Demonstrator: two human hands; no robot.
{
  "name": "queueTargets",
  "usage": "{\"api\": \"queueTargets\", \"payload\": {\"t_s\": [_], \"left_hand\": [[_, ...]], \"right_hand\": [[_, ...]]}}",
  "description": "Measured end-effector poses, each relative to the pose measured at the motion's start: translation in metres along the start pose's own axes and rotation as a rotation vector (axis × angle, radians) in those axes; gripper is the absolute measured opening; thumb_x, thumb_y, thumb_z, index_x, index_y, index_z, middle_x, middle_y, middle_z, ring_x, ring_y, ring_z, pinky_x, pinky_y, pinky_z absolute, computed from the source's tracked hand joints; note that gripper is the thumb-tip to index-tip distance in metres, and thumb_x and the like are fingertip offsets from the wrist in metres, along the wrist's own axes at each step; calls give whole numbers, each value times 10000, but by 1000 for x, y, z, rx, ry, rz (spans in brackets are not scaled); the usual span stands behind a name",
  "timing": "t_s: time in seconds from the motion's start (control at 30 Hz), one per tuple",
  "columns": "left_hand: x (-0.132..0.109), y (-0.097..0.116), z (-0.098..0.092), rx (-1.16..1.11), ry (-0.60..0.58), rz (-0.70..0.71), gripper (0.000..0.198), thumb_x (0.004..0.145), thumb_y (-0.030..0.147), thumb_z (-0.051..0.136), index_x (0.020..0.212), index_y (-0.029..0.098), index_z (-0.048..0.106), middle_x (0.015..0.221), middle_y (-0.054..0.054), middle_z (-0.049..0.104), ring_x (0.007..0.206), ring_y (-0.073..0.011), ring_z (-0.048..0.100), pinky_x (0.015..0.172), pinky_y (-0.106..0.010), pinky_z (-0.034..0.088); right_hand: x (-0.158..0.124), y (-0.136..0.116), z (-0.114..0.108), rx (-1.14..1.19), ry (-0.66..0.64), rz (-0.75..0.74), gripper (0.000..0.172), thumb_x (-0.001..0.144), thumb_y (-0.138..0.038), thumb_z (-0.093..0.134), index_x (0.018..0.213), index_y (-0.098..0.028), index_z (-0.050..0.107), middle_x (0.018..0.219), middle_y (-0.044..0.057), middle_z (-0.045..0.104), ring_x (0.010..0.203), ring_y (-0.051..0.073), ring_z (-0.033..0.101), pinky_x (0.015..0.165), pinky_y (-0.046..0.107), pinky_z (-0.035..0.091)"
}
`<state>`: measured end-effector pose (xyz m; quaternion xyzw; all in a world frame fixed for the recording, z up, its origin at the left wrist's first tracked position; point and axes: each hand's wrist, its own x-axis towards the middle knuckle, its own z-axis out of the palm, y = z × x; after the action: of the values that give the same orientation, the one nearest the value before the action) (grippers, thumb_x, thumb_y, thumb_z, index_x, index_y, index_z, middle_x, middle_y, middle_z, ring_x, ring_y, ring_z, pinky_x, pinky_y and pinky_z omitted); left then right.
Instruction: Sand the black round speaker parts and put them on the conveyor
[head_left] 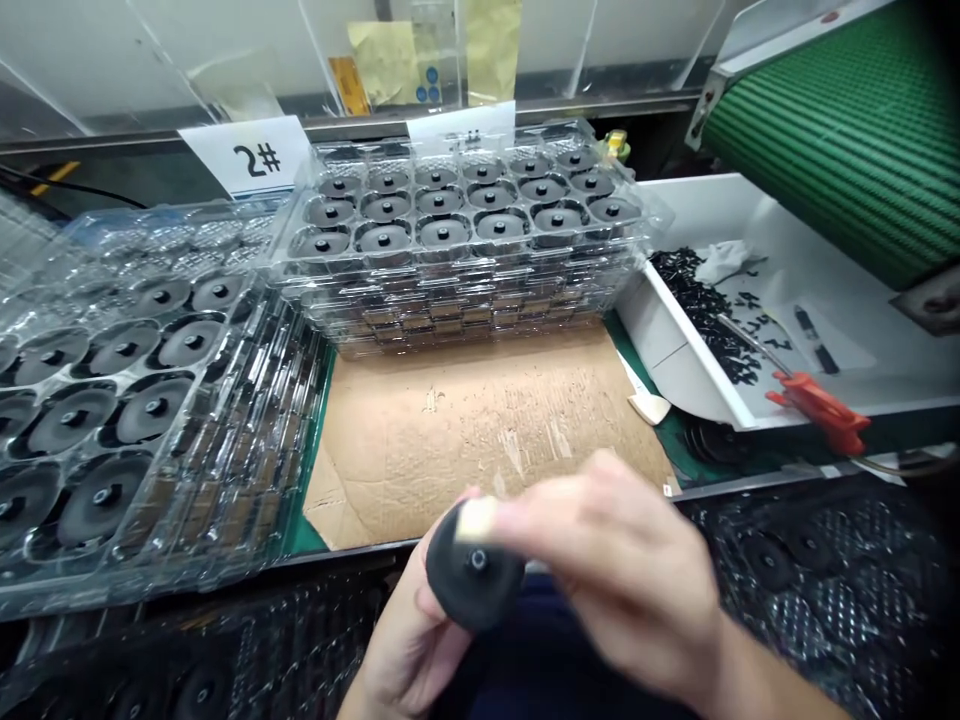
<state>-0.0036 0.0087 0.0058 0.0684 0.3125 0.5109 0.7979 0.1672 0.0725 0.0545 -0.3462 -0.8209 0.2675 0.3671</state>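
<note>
In our left hand (420, 640) we grasp a matte black, hub-centred round disc (480, 590), fingers closed about its edge, at the near side of a flat brown cardboard sheet (465, 420). Our right hand (637, 580) blurs, one pale-tipped finger over the disc's upper part; we cannot tell whether it grips anything. Beyond stand stacked clear plastic trays (465, 280).

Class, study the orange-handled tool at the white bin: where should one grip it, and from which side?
Probably by the orange handle, from the near side: this thick end lies nearest, across the front edge of the white bin, while the thin metal shaft slants away into the bin.
</note>
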Motion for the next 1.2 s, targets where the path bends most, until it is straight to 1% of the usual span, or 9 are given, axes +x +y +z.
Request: {"api": "queueTargets", "payload": {"t_s": [0.1,0.2,0.3,0.5,0.67,0.9,1.0,1.1,1.2], "left_hand": [[-1,-1,2,71,102,26,560,620,358,763,1150,272,603,1141,-46,652,1100,-258,556,963,-353,421],[-2,0,2,97,115,56,594,626,329,764,1185,271,574,1107,-53,667,1031,-254,592,932,-361,442],[1,-1,-1,87,113,127,572,623,322,768,1164,254,594,1132,-48,656,994,-205,610,857,-253,479],[4,3,-5,-31,63,100,551,615,421,729,1143,340,595,1272,-14,581,1082,-238,586,928,-281,462],[0,6,-4,-60,55,100,531,610,395,739,1122,342,608,1200,1,633,1070,-236,594,926,-271,464],[3,-2,1,-29,120,157,495,643,315,753,1114,353,603,1144,24,653,1067,-204,590,875,-246,494],[4,-4,0,-10,183,115,449,703,253,714,1126,341,594,1125,20,654,1067,-173,582,849,-204,493],[5,-5,-3,39,238,140,541,676,204,731,1169,346,558,1146,6,639,1054,-218,586,852,-275,507],[6,-5,-4,46,228,153,564,672,256,737,1196,335,544,1151,-17,638,1120,-249,542,913,-325,476]], "right_hand": [[10,-11,-2,-98,-168,-58,289,904,-151,407,1098,-225,608,839,18,664,680,154,492,631,314,331],[10,-10,2,-181,-135,80,325,877,-104,443,1137,-234,589,820,19,654,704,162,485,657,320,320],[9,-3,9,-57,-83,-9,340,894,-122,430,1186,-244,556,887,22,661,703,147,501,661,306,343],[-11,54,36,17,-68,388,245,888,-183,487,1089,-238,614,927,18,661,824,139,571,749,287,437],[-44,83,54,4,-134,415,218,852,-180,514,1004,-215,667,821,31,677,755,154,590,696,298,468],[-4,9,18,118,71,296,289,892,-190,470,1168,-206,554,1018,43,634,791,126,571,707,253,475],[10,-22,12,191,-106,32,322,871,-132,462,1185,-142,537,983,64,641,863,144,575,788,259,465],[14,-28,17,160,-368,91,261,858,-100,455,1063,-175,596,898,34,642,819,135,579,730,237,461],[16,-26,26,112,-219,90,266,872,-122,431,1092,-147,579,887,53,635,814,149,573,749,266,459]]}}
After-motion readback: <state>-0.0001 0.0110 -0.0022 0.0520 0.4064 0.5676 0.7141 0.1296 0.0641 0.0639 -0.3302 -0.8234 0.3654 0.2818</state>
